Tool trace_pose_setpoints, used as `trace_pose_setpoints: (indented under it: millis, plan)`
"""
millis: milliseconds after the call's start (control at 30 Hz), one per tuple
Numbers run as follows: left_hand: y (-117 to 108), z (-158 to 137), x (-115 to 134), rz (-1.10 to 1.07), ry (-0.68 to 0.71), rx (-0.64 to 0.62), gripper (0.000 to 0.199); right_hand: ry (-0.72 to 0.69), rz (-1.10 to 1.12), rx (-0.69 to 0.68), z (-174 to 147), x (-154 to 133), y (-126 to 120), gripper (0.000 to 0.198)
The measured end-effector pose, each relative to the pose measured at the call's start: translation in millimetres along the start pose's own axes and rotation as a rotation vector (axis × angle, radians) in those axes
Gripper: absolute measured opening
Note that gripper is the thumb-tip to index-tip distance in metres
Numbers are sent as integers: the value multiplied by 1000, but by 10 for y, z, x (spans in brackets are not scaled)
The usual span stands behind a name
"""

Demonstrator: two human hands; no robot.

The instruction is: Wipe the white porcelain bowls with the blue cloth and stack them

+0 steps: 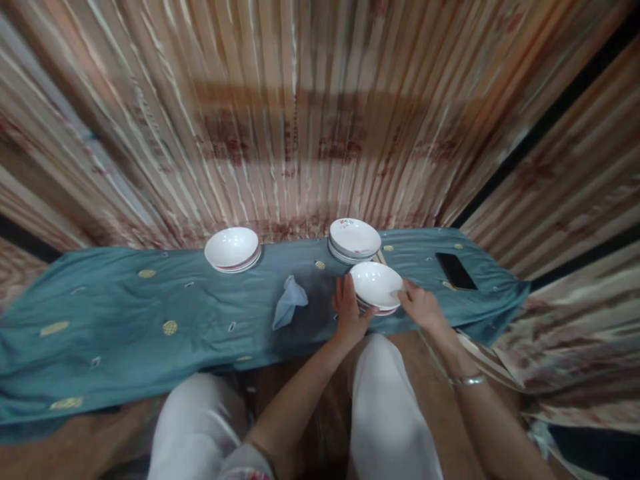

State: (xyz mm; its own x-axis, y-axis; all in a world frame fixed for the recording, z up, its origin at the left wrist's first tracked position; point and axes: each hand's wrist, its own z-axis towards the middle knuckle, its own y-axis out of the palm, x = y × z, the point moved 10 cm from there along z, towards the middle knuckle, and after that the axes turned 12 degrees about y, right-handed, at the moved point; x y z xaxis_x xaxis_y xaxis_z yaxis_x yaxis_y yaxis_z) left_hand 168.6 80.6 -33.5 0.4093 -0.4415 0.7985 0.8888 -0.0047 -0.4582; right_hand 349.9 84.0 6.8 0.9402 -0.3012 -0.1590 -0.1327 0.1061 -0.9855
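Note:
A small stack of white bowls point(376, 285) stands near the front edge of the cloth-covered bench, between my two hands. My left hand point(351, 312) cups its left side, with the fingers along the outside and the thumb toward the front. On the opposite side, my right hand point(421, 305) pinches the rim of the top bowl. Just behind is a stack of white plates point(355, 239) with a red floral print. To the left of my hands lies a crumpled light-blue cloth point(290, 303).
Another stack of white bowls point(233, 248) stands farther left on the teal patterned bench cover point(200, 293). A black phone point(455, 271) lies at the right. Pleated curtains point(310, 133) hang right behind the bench. My knees point(387, 400) are close to its front edge.

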Motion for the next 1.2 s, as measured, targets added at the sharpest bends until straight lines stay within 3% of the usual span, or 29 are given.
trace_pose_setpoints:
  millis: [100,200,333,400,467,567,633,733,867,1033,1200]
  plan:
    - [11,-29,40,54,-27,-57,98,11,-24,17,-36,-32,-34,41]
    - [-94,-89,16,78,-24,-79,101,78,-34,80,-139,-10,-222,53]
    - [-636,-174,-171,104,29,38,93,145,66,276,-451,-99,-681,61]
    - [-1068,-199,-320,97,30,165,88,56,220,289,-628,-360,-759,57]
    - [-1527,-219,-468,53,5,315,81,-84,381,199,-773,-774,-650,52]
    - [-2078,-277,-668,-105,-67,527,74,-338,567,-113,-947,-1621,-211,44]
    - [-2283,-343,-781,-243,-110,637,72,-419,608,-253,-983,-2135,53,40]
    - [-2363,-451,-958,-367,-205,710,67,-449,578,-334,-857,-2782,279,37]
    - [-2316,-559,-1221,-546,-359,746,61,-329,497,-281,-436,-3376,313,43]
    - [-2409,-597,-1379,-774,-466,802,56,-252,392,-234,-25,-3848,343,55]
    - [-2482,-591,-1363,-887,-539,828,48,-255,278,-249,143,-4016,470,45]
